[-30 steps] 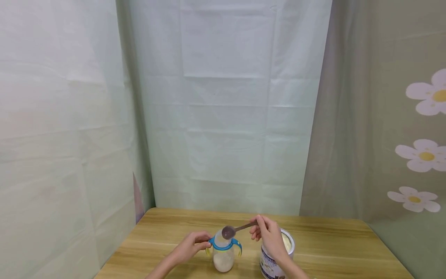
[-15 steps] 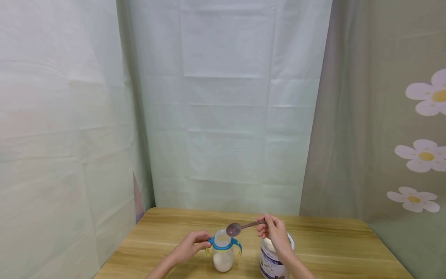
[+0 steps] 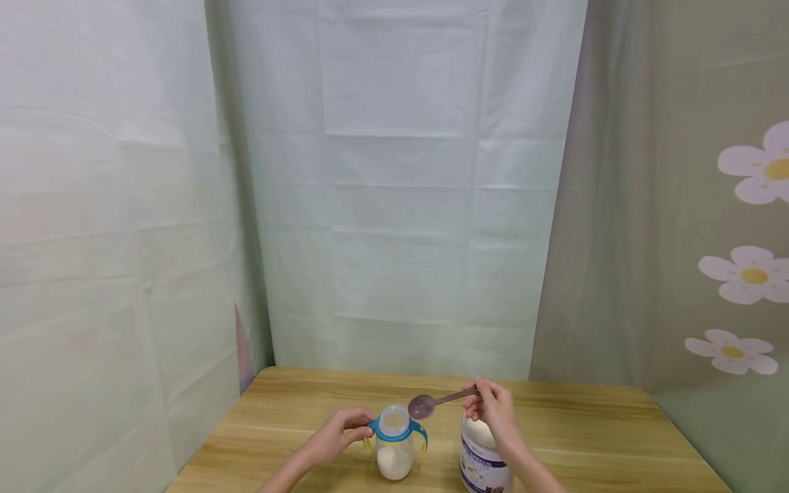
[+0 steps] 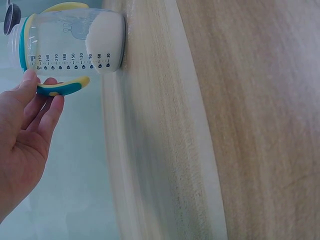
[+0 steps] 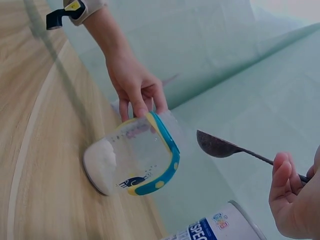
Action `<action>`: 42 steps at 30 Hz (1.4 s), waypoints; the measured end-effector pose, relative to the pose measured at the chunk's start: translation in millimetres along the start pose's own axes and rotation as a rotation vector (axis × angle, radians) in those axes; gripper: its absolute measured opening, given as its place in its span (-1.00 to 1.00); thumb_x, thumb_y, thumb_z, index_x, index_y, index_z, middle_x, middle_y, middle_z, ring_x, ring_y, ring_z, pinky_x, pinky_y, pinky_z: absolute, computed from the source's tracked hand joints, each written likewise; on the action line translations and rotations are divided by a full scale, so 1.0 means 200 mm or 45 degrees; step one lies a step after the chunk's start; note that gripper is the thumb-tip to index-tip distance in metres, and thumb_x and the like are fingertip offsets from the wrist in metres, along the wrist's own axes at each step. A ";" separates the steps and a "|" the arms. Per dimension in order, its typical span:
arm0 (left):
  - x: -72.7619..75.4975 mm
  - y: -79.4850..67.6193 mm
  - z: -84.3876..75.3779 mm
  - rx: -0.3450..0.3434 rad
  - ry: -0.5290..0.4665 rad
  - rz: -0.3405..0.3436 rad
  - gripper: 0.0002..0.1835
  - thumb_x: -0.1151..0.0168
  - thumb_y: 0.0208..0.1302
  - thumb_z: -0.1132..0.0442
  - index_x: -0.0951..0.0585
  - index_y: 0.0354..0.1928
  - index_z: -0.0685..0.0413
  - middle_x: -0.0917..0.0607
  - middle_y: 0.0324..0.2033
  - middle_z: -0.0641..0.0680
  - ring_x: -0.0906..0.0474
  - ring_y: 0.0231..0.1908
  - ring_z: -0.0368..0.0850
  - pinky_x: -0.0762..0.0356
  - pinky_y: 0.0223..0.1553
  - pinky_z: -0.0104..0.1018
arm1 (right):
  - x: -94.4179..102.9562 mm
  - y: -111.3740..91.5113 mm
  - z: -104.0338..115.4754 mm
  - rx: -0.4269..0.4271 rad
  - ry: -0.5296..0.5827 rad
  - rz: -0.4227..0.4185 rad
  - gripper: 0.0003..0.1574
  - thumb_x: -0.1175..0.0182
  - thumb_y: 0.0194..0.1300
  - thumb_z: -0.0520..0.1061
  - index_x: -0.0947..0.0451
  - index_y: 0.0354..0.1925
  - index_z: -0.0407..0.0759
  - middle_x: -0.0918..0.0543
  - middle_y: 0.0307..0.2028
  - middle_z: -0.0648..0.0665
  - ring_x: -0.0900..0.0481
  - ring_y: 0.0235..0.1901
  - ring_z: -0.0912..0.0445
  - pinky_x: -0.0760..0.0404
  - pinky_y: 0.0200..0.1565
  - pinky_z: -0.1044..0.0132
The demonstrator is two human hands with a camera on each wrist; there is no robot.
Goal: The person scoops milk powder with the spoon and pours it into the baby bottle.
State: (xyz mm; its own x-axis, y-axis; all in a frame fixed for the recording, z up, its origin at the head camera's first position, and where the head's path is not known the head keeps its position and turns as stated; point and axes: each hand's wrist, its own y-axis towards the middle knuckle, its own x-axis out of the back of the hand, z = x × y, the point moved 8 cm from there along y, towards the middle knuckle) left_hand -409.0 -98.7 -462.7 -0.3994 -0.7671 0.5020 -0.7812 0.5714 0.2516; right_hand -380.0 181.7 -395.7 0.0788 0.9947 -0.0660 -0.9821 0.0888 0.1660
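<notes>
A clear baby bottle (image 3: 394,448) with blue and yellow side handles stands uncapped on the table, white powder (image 4: 106,42) in its lower part. My left hand (image 3: 339,435) pinches the bottle's left handle between thumb and fingers. Beside the bottle's mouth, slightly to the right, hangs a dark measuring scoop (image 3: 422,407); its bowl looks empty apart from some residue. My right hand (image 3: 496,414) grips the end of the scoop's handle (image 5: 257,156). Below that hand stands an open white can (image 3: 483,462) with a dark blue label, pale powder showing at its top.
Bottle and can share a wood-grain table (image 3: 320,397), a gap of bare surface between them. Pale fabric curtains (image 3: 401,239) hang behind and at both sides, the right one (image 3: 616,274) printed with white flowers.
My right hand has carried the scoop rightward, from over the bottle's mouth to beside it, and more of the powder in the can shows. My left hand and the bottle have stayed in place.
</notes>
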 end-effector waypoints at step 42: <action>0.01 -0.01 0.00 0.031 0.054 -0.010 -0.81 -0.19 0.34 0.14 -0.64 -0.09 0.00 -0.74 -0.18 -0.01 -0.64 -0.09 -0.32 -0.61 -0.11 -0.37 | 0.31 0.02 0.07 0.102 -0.085 -0.185 -0.52 0.18 0.53 -0.17 -0.52 -0.23 -0.56 -0.49 -0.69 0.02 -0.40 -0.70 0.26 -0.44 -0.61 0.47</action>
State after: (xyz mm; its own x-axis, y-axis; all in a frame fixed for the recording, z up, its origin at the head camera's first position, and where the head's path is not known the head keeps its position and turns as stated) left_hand -409.5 -101.3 -462.3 -0.3729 -0.7583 0.5347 -0.7959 0.5577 0.2358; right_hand -376.5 244.5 -384.4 0.2330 0.9720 -0.0298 -0.9431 0.2333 0.2371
